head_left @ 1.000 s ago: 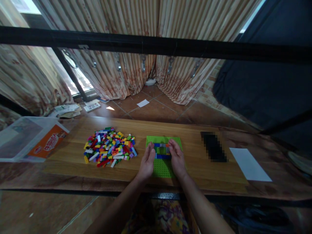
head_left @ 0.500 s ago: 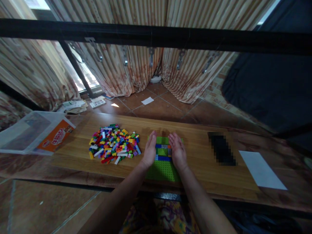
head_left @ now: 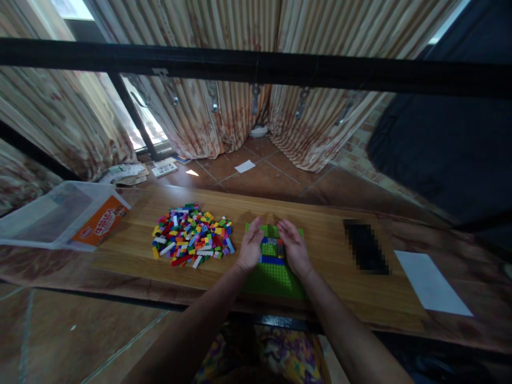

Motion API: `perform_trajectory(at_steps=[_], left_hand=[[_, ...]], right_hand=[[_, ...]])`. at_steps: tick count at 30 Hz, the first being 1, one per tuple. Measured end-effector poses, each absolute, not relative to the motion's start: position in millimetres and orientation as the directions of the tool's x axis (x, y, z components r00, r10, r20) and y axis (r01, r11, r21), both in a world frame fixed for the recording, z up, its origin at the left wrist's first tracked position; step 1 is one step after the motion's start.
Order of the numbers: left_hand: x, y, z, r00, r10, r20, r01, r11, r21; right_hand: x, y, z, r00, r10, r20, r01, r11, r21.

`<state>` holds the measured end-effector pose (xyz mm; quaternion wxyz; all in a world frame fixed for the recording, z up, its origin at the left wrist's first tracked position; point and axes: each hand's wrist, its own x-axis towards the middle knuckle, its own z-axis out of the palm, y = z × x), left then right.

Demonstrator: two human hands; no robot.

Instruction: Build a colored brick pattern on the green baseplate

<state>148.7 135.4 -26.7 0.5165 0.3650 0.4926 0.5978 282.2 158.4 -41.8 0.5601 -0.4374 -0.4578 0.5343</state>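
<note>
1. Board [head_left: 276, 285], green and studded: flat on the desk [head_left: 352, 298], right in front of the person. Block frame [head_left: 273, 260] sits on it, with green studs showing inside. Near row is blue; grey and orange show at the far right corner. Left side mostly hidden by fingers.
2. Left hand [head_left: 251, 248] and right hand [head_left: 295, 248]: fingers extended, palms turned inward, one either side of the frame. Neither seems to grip anything. Contact with blocks: can't tell.
3. Step in hand, my read: lining up or checking the frame from both sides, not fetching a block.
4. Next move, my read: even pressure from both sides if a block sits crooked; otherwise lift clear without catching an edge. Adding a block would call for a reach to the loose pile [head_left: 192, 234], near the board's left side.
</note>
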Motion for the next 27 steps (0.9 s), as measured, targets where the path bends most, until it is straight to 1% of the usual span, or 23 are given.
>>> perform_trajectory(at_steps=[4,8,11,14,18,22,24,27], left_hand=[[143.2,136.5,-31.8,-0.251,0.966,-0.059,-0.178,0.014,0.984],[144.0,136.2,-31.5,-0.253,0.967,-0.035,-0.05,0.023,0.998],[148.7,136.3,-26.0,-0.242,0.97,0.012,0.096,0.012,0.995],[152.2,138.7,-18.0,-0.231,0.971,0.056,0.247,0.003,0.969],[152.9,144.8,-8.7,-0.191,0.978,0.082,0.429,0.008,0.903],[155.2,146.1,-4.0,-0.142,0.984,0.103,0.508,-0.017,0.861],[157.2,144.8,-3.5,-0.113,0.987,0.115,0.538,-0.037,0.842],[158.5,143.1,-3.0,-0.094,0.989,0.118,0.546,-0.048,0.836]], right_hand=[[284.7,162.2,-45.6,-0.013,0.997,0.073,-0.082,0.072,-0.994],[284.5,161.0,-44.9,-0.028,0.997,0.071,-0.048,0.069,-0.996],[283.8,159.8,-40.8,-0.028,0.997,0.069,-0.027,0.068,-0.997],[283.5,159.0,-37.1,-0.029,0.997,0.074,0.014,0.074,-0.997],[283.1,158.3,-34.4,-0.05,0.996,0.078,0.089,0.082,-0.993],[281.4,155.7,-31.8,-0.059,0.992,0.115,0.168,0.124,-0.978],[280.0,154.4,-31.0,-0.059,0.99,0.131,0.158,0.139,-0.978],[279.4,155.7,-30.2,-0.051,0.99,0.13,0.059,0.133,-0.989]])
